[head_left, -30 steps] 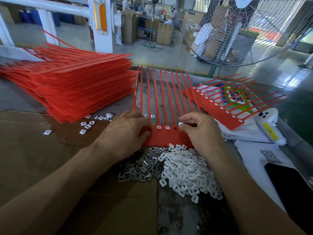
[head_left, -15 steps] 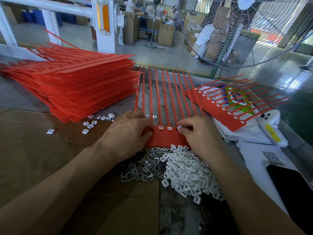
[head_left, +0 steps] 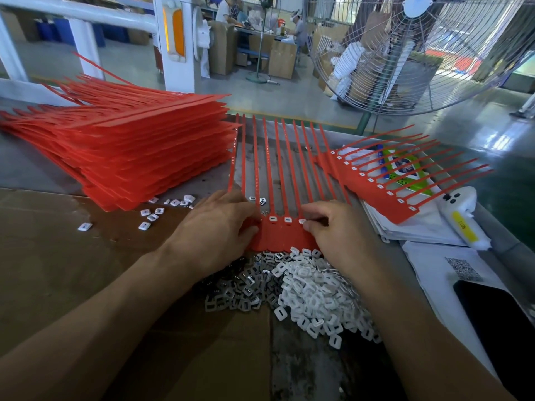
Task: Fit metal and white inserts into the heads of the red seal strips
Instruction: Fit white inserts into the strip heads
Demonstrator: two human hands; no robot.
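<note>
Pressing with curled fingers, our left hand [head_left: 215,227] and right hand [head_left: 337,230] gripped the red seal strip sheet [head_left: 285,235], three white inserts [head_left: 287,219] seated, beyond the insert pile [head_left: 307,290].

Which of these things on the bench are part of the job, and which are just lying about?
Part of the job:
- red strip sheet under both hands
- white inserts
- metal inserts
- stack of red strips
- filled sheet on the right

Just lying about:
- phone
- papers
- white handheld device
- fan
</note>
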